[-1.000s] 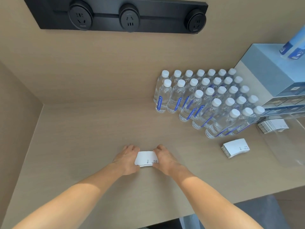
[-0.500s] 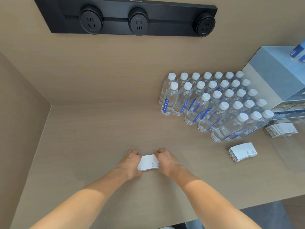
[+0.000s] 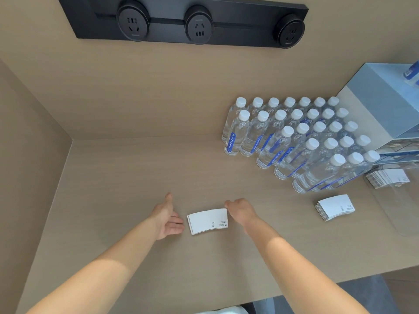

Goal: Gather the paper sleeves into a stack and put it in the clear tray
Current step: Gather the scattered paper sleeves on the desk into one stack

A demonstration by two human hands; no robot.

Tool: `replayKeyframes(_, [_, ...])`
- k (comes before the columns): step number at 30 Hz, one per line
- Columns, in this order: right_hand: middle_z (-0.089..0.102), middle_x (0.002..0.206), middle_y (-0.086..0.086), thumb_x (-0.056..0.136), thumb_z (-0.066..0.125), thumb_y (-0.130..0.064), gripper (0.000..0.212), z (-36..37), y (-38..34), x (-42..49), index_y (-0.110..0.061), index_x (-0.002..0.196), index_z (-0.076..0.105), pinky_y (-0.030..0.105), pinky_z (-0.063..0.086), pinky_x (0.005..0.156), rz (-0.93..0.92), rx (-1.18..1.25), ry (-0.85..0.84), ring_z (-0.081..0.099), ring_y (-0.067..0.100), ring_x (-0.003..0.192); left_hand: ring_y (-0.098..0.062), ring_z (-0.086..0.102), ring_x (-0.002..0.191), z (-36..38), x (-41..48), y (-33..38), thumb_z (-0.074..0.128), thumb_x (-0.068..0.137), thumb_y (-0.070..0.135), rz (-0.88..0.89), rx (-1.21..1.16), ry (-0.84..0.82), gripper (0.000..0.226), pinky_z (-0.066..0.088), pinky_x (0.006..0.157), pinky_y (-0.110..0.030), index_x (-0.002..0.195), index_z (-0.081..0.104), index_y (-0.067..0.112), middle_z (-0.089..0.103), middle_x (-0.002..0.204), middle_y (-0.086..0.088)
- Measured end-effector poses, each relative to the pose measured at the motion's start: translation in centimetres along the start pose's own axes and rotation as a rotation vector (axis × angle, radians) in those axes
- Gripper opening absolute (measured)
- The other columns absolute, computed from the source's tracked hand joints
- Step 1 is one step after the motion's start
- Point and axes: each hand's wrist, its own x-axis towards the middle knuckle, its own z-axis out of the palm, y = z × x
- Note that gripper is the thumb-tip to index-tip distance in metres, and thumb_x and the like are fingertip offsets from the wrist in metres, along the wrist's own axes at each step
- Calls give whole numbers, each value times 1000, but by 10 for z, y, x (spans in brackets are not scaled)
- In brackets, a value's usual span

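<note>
A small stack of white paper sleeves (image 3: pixel 207 221) lies flat on the wooden counter between my hands. My left hand (image 3: pixel 166 217) is just left of it, palm open, fingers apart and not touching it. My right hand (image 3: pixel 241 211) hovers at the stack's right end with curled fingers, holding nothing. A second stack of sleeves (image 3: pixel 335 207) lies further right. The clear tray (image 3: pixel 399 200) sits at the right edge of the counter, with a third pile of sleeves (image 3: pixel 387 177) inside it at the back.
Several rows of water bottles (image 3: pixel 294 137) with white caps stand at the back right, close to the tray. A pale blue box (image 3: pixel 383 98) stands behind them. A black socket strip (image 3: pixel 181 21) is on the back wall. A side wall closes the left.
Both hands were pressed against the ends of the stack, squaring it. They have now let go and drawn apart, leaving the stack lying on the counter.
</note>
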Motion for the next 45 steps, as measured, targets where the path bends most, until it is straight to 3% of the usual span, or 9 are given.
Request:
replayKeyframes(4, [66, 110, 12, 91, 50, -35, 32, 18, -7, -9, -7, 108, 54, 32, 50, 76, 80, 48, -36, 64, 29, 97, -46, 55, 122, 11, -9, -3, 28, 95, 68, -26, -6, -77, 93, 42, 101, -56, 134, 41, -16, 52, 134, -34])
replayKeyframes(7, [67, 109, 12, 91, 50, -36, 30, 21, -6, -15, -9, 103, 54, 29, 44, 68, 75, -1, -17, 63, 28, 93, -45, 53, 124, 13, -11, -1, 27, 95, 68, -29, 48, -75, 93, 40, 104, -57, 135, 41, -15, 51, 136, -33])
replayKeyframes(12, [69, 108, 14, 89, 52, -34, 36, 21, -1, -16, -5, 109, 56, 41, 54, 93, 95, 104, -46, 68, 32, 99, -45, 55, 122, 12, -8, -1, 27, 94, 69, -23, 65, -67, 94, 40, 105, -58, 136, 40, -15, 52, 135, -32])
replayKeyframes(17, [64, 105, 8, 88, 53, -39, 37, 8, 4, -12, -7, 105, 58, 32, 45, 78, 59, -34, 14, 60, 27, 91, -42, 53, 125, 8, -6, 2, 33, 92, 71, 13, 108, -59, 94, 44, 101, -51, 138, 40, -10, 50, 138, -29])
replayKeyframes(20, [61, 120, 7, 84, 65, -36, 47, 1, 10, -6, -9, 122, 57, 27, 43, 84, -102, -175, 25, 60, 25, 107, -29, 63, 104, 10, -10, -7, 53, 85, 68, 320, 467, 113, 67, 50, 91, -39, 119, 58, 10, 63, 111, -9])
replayKeyframes(22, [57, 133, 6, 77, 77, -29, 70, 1, 11, -6, -8, 137, 48, 23, 41, 93, -314, -396, -70, 54, 24, 123, -23, 58, 112, 14, -11, -18, 71, 76, 56, 666, 921, 154, 59, 49, 97, -38, 119, 57, 17, 61, 118, -1])
replayKeyframes(24, [50, 138, 8, 72, 81, -24, 77, 9, 13, -9, -10, 139, 44, 28, 41, 101, -481, -689, -143, 45, 26, 129, -24, 44, 126, 21, -11, -26, 78, 70, 47, 789, 1271, 114, 78, 44, 103, -36, 133, 46, 15, 48, 132, 0])
replayKeyframes(31, [45, 128, 7, 83, 58, -2, 41, 21, 25, -5, -9, 123, 52, 36, 48, 96, -596, -930, -70, 42, 25, 124, -25, 42, 120, 25, 3, -29, 63, 82, 8, 800, 1567, 187, 26, 48, 93, -30, 107, 56, 8, 47, 119, -7])
replayKeyframes(45, [46, 126, 7, 73, 72, -9, 43, 20, 26, -4, -7, 114, 59, 27, 48, 92, -602, -908, -76, 50, 24, 117, -22, 44, 112, 28, 0, -29, 75, 71, 20, 777, 1639, 179, 40, 47, 83, -29, 104, 56, 8, 44, 116, -6])
